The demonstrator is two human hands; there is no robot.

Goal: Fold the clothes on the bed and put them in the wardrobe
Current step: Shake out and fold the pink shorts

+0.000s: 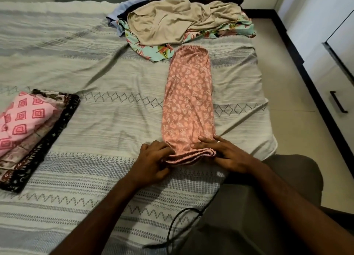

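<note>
Now pink leaf-print trousers (188,101) folded lengthwise near bed's (99,120) right edge, left hand (153,160) and right hand (226,155) gripping rolled hem, patterned grey bedspread (76,178), tiled floor (295,105).

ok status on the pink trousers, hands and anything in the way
Left hand and right hand both gripping near end of pink trousers, first fold started. Unfolded pile touches far end. Folded stack waits left.
</note>
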